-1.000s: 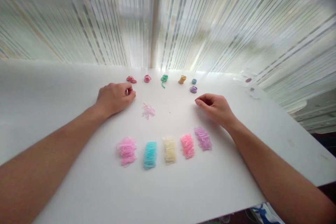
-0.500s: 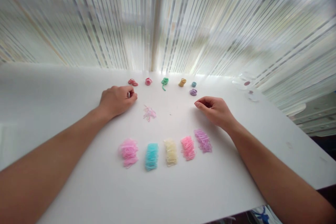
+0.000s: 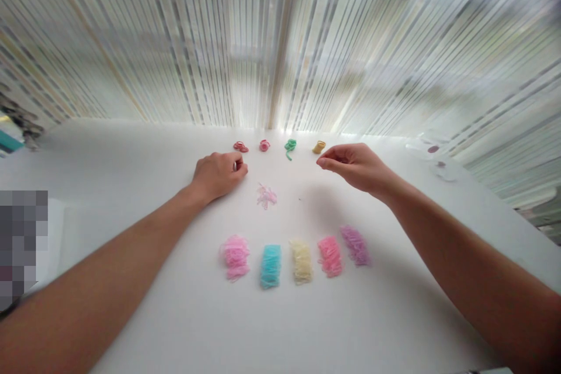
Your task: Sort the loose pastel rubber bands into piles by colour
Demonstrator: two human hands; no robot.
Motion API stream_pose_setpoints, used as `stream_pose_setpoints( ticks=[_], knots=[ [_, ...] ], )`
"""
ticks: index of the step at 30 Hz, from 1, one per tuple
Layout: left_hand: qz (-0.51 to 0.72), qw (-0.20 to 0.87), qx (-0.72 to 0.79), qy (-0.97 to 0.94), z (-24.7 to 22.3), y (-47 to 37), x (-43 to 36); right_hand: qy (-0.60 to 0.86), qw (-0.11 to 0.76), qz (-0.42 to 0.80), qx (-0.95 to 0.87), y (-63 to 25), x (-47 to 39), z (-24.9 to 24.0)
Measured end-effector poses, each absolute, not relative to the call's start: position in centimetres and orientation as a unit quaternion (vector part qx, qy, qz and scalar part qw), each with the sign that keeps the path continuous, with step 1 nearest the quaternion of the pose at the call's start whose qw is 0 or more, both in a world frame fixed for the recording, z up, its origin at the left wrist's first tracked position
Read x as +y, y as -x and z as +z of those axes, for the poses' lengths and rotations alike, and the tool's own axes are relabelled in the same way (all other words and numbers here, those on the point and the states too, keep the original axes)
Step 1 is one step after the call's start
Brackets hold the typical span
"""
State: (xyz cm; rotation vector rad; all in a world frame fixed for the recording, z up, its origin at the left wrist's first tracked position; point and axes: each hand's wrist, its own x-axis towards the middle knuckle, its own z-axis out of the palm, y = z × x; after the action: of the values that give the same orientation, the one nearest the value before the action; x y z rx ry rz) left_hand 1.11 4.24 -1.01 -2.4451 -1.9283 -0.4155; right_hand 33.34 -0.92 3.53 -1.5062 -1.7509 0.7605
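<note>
My left hand rests on the white table, fingers curled together, just in front of a small red coil; what its fingers hold, if anything, is hidden. Raised a little over the table, my right hand has thumb and fingertips pinched, close to a yellow coil; nothing can be made out in the pinch. Between the hands lies a loose pale pink bunch. Behind it are a pink-red coil and a green coil with a loose tail.
Nearer me lie bundles in a row: pink, turquoise, cream, rose and purple. Clear round pieces sit at the back right. A striped curtain hangs behind the table.
The view has turned left, shifting everything rightward. My right hand has lifted and moved left towards the yellow coil, now covering where the blue and purple coils lay. My left hand stays in place.
</note>
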Motion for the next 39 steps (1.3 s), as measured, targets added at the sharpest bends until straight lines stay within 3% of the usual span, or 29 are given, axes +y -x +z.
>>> stream_pose_setpoints(
  ticks=[5, 13, 22, 39],
  knots=[
    [-0.135, 0.006, -0.615, 0.777, -1.0, -1.1, 4.3, 0.548, 0.345, 0.319, -0.692, -31.5, 1.9, 3.7],
    [-0.119, 0.007, -0.628, 0.769, -0.5, -1.4, 4.2, 0.491, 0.31, 0.389, -0.715, -30.8, 3.1, -0.5],
    [-0.104, 0.011, -0.645, 0.757, -0.1, -1.6, 4.0, 0.47, 0.295, 0.297, -0.777, -30.2, 2.5, -1.0],
    [-0.129, -0.002, -0.621, 0.773, -0.5, -1.4, 3.9, 0.322, 0.22, 0.277, -0.878, -28.7, 0.8, 0.1]
  ],
)
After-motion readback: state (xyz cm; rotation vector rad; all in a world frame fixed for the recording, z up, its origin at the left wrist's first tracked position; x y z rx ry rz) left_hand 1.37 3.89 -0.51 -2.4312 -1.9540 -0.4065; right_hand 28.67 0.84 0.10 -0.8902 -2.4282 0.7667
